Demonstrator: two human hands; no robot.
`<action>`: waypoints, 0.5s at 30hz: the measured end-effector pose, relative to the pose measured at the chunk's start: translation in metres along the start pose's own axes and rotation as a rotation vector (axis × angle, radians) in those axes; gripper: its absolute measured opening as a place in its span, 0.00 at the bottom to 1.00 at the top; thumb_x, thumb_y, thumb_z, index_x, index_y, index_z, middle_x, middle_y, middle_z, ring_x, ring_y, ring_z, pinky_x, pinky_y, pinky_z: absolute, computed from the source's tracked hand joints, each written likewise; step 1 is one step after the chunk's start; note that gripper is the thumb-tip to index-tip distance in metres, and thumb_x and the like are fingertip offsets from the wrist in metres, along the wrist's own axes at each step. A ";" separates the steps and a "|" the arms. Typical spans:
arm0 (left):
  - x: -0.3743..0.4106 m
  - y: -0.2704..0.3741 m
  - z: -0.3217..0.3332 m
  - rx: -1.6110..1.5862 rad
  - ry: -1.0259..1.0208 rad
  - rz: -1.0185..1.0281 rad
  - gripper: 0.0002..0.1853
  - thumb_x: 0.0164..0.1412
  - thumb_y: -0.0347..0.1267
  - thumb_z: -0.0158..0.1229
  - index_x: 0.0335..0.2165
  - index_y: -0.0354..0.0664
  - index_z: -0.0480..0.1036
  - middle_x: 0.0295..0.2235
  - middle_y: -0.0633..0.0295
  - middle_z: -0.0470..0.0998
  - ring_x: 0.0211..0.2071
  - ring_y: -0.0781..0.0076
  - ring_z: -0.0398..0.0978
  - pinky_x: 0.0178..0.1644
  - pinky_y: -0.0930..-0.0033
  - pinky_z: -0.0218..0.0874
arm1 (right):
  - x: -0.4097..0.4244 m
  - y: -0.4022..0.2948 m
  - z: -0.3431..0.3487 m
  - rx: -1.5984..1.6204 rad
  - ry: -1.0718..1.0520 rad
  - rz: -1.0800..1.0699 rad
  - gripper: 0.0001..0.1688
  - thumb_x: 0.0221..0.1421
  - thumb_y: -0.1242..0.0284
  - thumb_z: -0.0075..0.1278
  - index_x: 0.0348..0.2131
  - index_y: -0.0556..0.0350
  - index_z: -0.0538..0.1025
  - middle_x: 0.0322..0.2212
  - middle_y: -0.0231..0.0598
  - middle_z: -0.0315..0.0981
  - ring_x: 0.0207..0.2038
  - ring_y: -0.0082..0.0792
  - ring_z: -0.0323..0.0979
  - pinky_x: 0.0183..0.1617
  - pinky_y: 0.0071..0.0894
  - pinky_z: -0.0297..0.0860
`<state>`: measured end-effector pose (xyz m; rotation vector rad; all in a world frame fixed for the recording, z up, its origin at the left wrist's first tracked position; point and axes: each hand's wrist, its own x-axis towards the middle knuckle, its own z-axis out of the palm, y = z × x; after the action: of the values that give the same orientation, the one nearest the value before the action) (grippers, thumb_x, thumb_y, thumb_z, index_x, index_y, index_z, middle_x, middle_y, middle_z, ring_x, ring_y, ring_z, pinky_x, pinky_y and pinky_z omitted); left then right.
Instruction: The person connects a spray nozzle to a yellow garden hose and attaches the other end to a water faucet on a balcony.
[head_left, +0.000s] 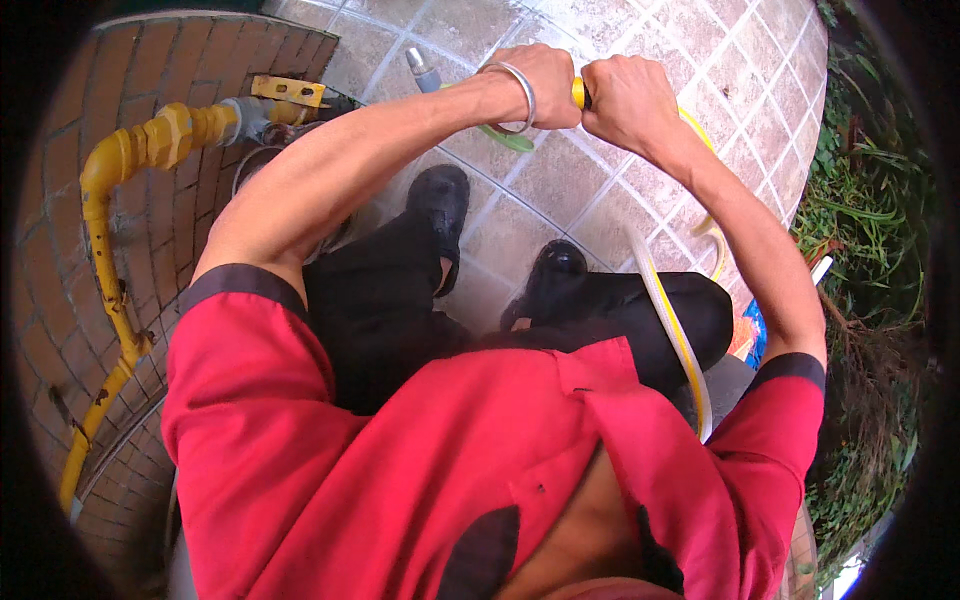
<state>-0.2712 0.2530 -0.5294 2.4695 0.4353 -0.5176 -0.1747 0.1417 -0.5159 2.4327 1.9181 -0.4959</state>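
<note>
My left hand (536, 84), with a metal bangle at the wrist, is closed around a yellow and black fitting (578, 93), and my right hand (628, 101) grips it from the other side. The two fists almost touch. Most of the fitting is hidden by my fingers. Beyond my left forearm a grey tube with a shiny metal tip (422, 69) sticks out. A green strap-like piece (507, 139) hangs below my left hand. From behind my right wrist runs a yellow-striped clear hose (679, 339), which also passes over my right leg.
A yellow pipe with elbow fittings (109, 247) runs along the brick wall (52, 217) on the left. Tiled floor (585, 180) lies under my black shoes. Green plants (862, 217) line the right side. A blue and orange item (754, 334) lies beside my right knee.
</note>
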 end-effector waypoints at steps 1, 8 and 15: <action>0.000 -0.001 0.001 0.053 0.012 0.006 0.14 0.38 0.34 0.58 0.25 0.35 0.79 0.27 0.42 0.78 0.29 0.50 0.78 0.37 0.59 0.70 | 0.002 0.001 0.002 0.021 0.000 0.006 0.10 0.36 0.71 0.53 0.20 0.60 0.78 0.19 0.53 0.74 0.25 0.50 0.75 0.31 0.43 0.72; 0.006 -0.014 0.011 0.298 0.202 0.199 0.13 0.52 0.39 0.53 0.20 0.44 0.74 0.18 0.53 0.75 0.22 0.57 0.75 0.29 0.56 0.67 | 0.016 0.012 0.046 0.382 -0.154 0.165 0.12 0.33 0.70 0.52 0.17 0.64 0.76 0.16 0.54 0.72 0.21 0.49 0.73 0.29 0.43 0.70; 0.019 -0.024 -0.009 0.084 -0.145 -0.010 0.15 0.40 0.37 0.64 0.24 0.34 0.76 0.18 0.52 0.76 0.18 0.63 0.75 0.24 0.64 0.66 | 0.029 0.011 0.036 0.305 -0.071 0.069 0.09 0.37 0.71 0.53 0.18 0.60 0.73 0.16 0.46 0.72 0.20 0.45 0.73 0.24 0.39 0.67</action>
<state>-0.2619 0.2805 -0.5428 2.4896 0.3746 -0.7279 -0.1666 0.1592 -0.5591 2.6026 1.8425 -0.9213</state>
